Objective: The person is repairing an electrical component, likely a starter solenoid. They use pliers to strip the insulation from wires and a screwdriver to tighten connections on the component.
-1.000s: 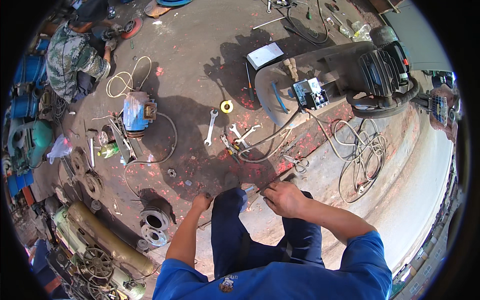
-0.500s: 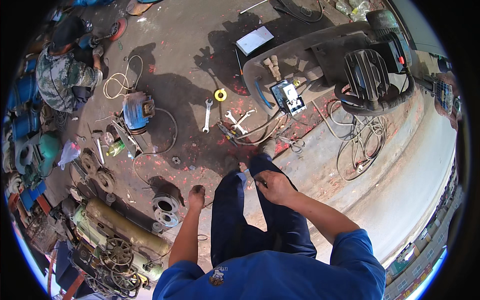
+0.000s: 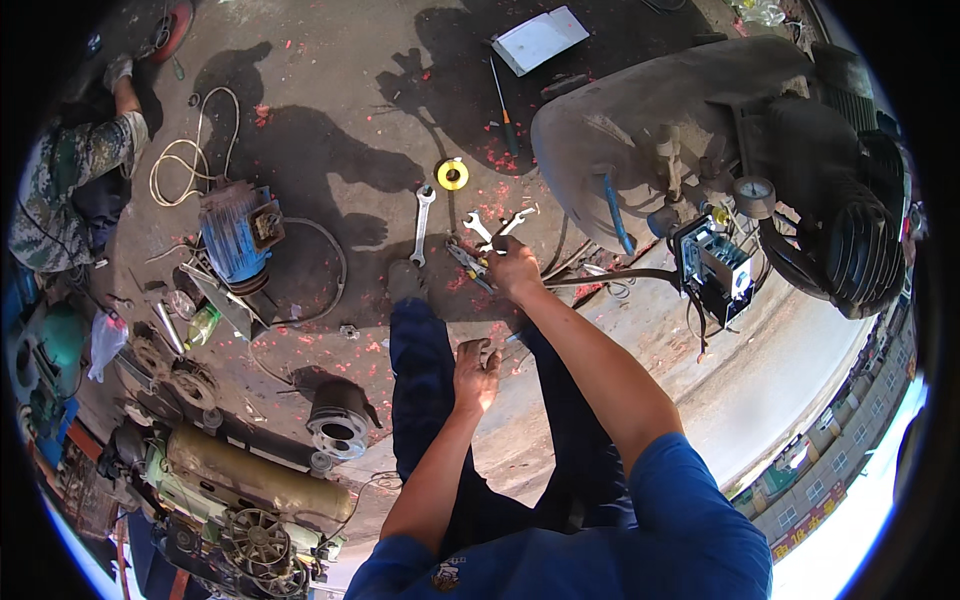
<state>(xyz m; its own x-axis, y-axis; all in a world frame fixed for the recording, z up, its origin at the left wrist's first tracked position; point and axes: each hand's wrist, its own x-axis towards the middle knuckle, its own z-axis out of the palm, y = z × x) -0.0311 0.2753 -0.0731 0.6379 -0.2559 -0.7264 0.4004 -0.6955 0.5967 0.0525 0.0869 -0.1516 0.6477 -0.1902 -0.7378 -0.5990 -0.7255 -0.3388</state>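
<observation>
right hand (image 3: 515,268) reaching down onto the scattered steel open-end spanners (image 3: 497,228) and pliers (image 3: 466,264) on the concrete floor (image 3: 330,110); grip unclear, cannot tell; left hand (image 3: 476,368) loose and empty over the knee; risk: black cable (image 3: 610,277) just beside could snag the wrist.

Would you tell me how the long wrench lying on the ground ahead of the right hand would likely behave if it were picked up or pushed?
The long wrench looks like solid metal, so it is probably stiff and fairly heavy for its slim shape. It lies flat on the rough concrete floor, so a push would likely make it scrape or pivot, not roll. The right hand is apart from it, among smaller tools.
</observation>
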